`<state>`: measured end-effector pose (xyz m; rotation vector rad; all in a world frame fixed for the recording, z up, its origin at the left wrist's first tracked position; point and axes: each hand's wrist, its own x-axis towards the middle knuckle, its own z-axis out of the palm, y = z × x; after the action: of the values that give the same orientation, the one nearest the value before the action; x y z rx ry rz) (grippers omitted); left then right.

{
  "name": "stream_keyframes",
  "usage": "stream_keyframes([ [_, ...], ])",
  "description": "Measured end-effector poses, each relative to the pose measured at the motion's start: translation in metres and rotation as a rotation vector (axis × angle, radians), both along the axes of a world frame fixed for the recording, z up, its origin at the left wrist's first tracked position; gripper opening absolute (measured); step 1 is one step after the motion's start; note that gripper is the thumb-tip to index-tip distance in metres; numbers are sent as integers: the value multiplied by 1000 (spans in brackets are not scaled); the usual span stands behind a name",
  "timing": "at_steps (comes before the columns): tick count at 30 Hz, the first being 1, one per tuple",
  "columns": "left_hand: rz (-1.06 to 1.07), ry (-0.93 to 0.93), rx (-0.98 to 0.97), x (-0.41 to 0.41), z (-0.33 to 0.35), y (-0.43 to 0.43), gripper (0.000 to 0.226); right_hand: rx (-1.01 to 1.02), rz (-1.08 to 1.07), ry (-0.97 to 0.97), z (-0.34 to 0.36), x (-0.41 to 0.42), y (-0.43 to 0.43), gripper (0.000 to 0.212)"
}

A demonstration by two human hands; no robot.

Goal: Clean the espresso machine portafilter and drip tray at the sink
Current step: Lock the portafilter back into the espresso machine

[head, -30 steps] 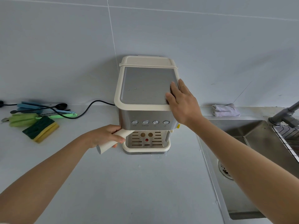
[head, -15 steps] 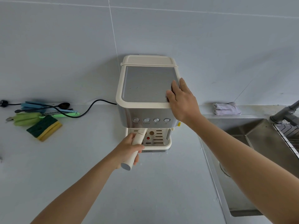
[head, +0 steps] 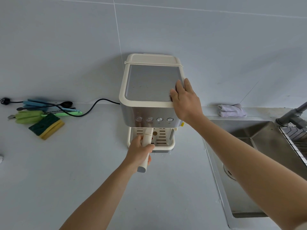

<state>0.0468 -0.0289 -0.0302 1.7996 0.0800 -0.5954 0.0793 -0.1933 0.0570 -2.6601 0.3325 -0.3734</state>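
A cream and steel espresso machine (head: 149,83) stands on the counter against the wall. My left hand (head: 138,154) grips the cream portafilter handle (head: 146,143), which points straight out toward me from under the button panel; the portafilter's head is hidden beneath the machine. My right hand (head: 186,100) lies flat on the machine's top right corner, fingers apart, pressing down. The cream slotted drip tray (head: 163,142) sits at the machine's base, partly covered by my left hand and the handle.
A steel sink (head: 259,163) with a grey tap (head: 292,115) and wire rack (head: 295,141) lies to the right. A folded cloth (head: 231,110) rests behind it. At left lie a green-yellow sponge (head: 47,127), brushes, a spoon, and the black power cord (head: 93,107).
My left hand has swung the portafilter handle from pointing left round to pointing straight toward me. My right hand has stayed on the machine's top.
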Motion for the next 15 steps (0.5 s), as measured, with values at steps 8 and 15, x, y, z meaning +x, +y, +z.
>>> stream_keyframes([
  [8,-26,-50,65,-2,2,-2,16,17,-4,28,1,0,0,41],
  [15,-34,4,1,-2,4,1,21,353,-8,-216,-4,-12,8,37],
])
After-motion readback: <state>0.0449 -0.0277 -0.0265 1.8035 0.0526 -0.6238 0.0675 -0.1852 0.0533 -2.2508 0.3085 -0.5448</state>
